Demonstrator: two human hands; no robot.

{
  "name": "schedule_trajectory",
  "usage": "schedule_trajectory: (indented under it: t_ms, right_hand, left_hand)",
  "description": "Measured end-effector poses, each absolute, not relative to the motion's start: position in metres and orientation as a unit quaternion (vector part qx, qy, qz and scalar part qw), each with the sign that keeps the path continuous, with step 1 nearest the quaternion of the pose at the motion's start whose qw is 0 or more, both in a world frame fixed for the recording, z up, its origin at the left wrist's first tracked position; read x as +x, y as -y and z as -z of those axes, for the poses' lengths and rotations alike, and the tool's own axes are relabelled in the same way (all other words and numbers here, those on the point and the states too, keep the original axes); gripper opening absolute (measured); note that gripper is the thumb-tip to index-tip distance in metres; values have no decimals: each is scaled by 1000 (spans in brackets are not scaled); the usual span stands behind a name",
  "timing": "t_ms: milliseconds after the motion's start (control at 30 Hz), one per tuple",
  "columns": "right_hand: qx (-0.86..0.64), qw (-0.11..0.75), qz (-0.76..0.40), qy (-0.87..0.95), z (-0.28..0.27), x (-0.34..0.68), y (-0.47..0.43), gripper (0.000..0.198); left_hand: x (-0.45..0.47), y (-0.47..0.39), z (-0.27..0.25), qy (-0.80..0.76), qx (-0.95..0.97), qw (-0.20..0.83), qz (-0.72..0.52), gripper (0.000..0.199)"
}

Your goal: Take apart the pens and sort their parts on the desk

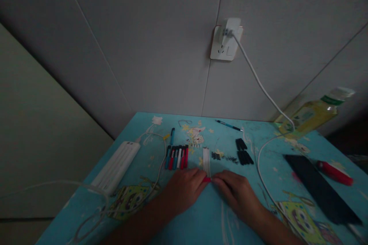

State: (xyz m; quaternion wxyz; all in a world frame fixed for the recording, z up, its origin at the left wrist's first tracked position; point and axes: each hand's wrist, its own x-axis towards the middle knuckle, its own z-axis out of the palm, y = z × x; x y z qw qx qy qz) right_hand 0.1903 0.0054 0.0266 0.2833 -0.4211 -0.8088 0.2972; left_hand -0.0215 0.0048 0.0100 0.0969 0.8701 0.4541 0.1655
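My left hand is closed around a red pen barrel, whose end sticks out past the fingertips. My right hand is pinched at that end; whatever sits between its fingers is too small to make out. Just beyond lie several thin white refills side by side. To their left is a row of red, blue and white pen barrels with dark ends. Small black pen parts and tiny springs lie to the right of the refills. Black pieces, perhaps grips, form two groups farther right.
A blue pen lies near the wall. On the left is a white power strip with loose cable. A white charging cable crosses the right side, near a yellow liquid bottle, a dark flat object and a red-handled tool.
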Motion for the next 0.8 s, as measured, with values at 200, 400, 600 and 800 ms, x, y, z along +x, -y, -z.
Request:
schedule_trajectory:
  t_ms: [200,400,600,800]
  right_hand:
    - [-513,345,-369,694,-31,194,-15,38]
    - [-497,304,-441,683,-34,202,-21,41]
    - [-434,248,-434,750,-46,207,-20,34]
    - [-399,242,-325,823,-49,211,-19,28]
  left_hand:
    - [-25,-9,-10,-432,864,124,-226,19]
    - [-28,-10,-5,-421,877,74,-220,18]
    - [-29,-8,-9,-396,901,38,-176,23]
    - [-30,-9,-5,-397,899,59,-173,24]
